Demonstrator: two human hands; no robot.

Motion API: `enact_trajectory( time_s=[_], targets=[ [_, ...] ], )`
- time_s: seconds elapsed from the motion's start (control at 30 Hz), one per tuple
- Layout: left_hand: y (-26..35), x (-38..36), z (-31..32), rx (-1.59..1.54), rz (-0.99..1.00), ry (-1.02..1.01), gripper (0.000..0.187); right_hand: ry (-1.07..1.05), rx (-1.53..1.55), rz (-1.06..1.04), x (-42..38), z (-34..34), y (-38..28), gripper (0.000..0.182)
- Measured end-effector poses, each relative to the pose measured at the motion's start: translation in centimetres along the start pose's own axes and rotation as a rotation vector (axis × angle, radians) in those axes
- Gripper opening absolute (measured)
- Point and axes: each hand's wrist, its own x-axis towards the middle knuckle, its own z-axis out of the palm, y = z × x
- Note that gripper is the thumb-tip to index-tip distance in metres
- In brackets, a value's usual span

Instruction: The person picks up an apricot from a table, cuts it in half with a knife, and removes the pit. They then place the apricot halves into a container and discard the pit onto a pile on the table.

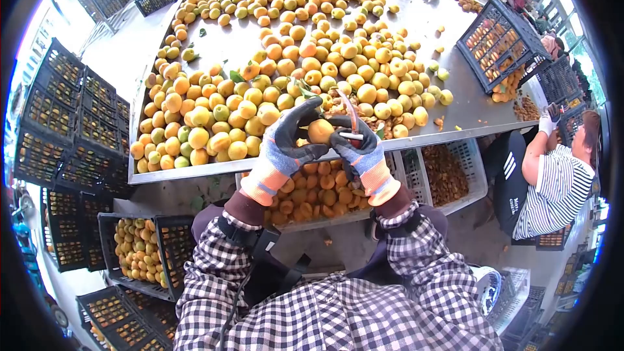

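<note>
My left hand (289,143), in a black-palmed glove with a blue and orange back, has its fingers round an orange fruit (320,131). Close beside it, my right hand (359,146), gloved alike, is closed on a small tool (351,135) with a pale metal end. A thin reddish curved strip (349,107) rises above the right hand; what it is made of is unclear. Both hands are over the front edge of a metal table (448,131) heaped with yellow and orange fruit (200,116). Peelings lie just beyond the hands.
Below the hands are a crate of orange fruit (318,198) and a white crate of peelings (478,179). A black crate (481,81) leans on the table's right side. Stacked black crates (65,117) stand left. A person in a striped top (559,179) sits at the right.
</note>
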Motion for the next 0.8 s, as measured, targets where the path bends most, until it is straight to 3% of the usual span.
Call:
enact_trajectory(
  time_s=[0.17,0.23,0.3,0.37,0.43,0.5,0.57,0.6,0.63,0.7,0.77,0.8],
  targets=[
    [-0.5,-0.4,0.1,-0.226,-0.13,-0.016,0.072,0.009,0.098,-0.078,-0.1,0.4,-0.3,0.039],
    [-0.1,-0.4,0.3,-0.224,-0.12,0.0,0.067,0.003,-0.182,-0.155,-0.1,0.2,-1.1,0.038],
    [-0.3,-0.3,0.0,-0.223,-0.062,0.067,0.065,-0.003,-0.155,-0.155,-0.7,0.2,-2.2,0.037],
    [-0.4,0.0,-0.4,-0.244,-0.101,0.096,0.065,-0.011,-0.417,-0.25,-1.0,-0.1,-2.7,0.036],
    [-0.3,0.2,-0.8,-0.265,-0.057,0.082,0.066,-0.03,-0.41,-0.247,-0.8,-0.3,-1.8,0.034],
    [-1.0,0.2,-0.7,-0.266,-0.061,0.062,0.069,-0.011,-0.186,-0.134,-0.7,-0.1,-1.0,0.035],
    [-1.0,-0.1,-0.1,-0.109,-0.07,0.009,0.07,0.032,-0.11,-0.049,-0.5,0.7,-0.8,0.041],
    [-0.5,-0.1,0.1,0.286,0.073,-0.052,0.071,0.042,-0.141,-0.053,-0.3,0.9,-0.5,0.041],
    [-0.1,-0.2,0.5,0.283,0.073,-0.063,0.071,0.052,-0.172,-0.057,-0.2,1.0,-0.4,0.042],
    [0.8,-0.4,0.9,-0.036,0.015,-0.058,0.067,0.049,-0.15,0.024,0.0,0.7,-0.9,0.044],
    [1.4,-0.4,1.0,-0.339,-0.121,0.042,0.062,-0.037,-0.034,-0.077,0.1,0.4,-1.2,0.047],
    [1.3,-0.4,0.8,-0.328,-0.099,0.063,0.059,-0.059,-0.042,-0.088,0.0,0.4,-1.6,0.048]
  ],
)
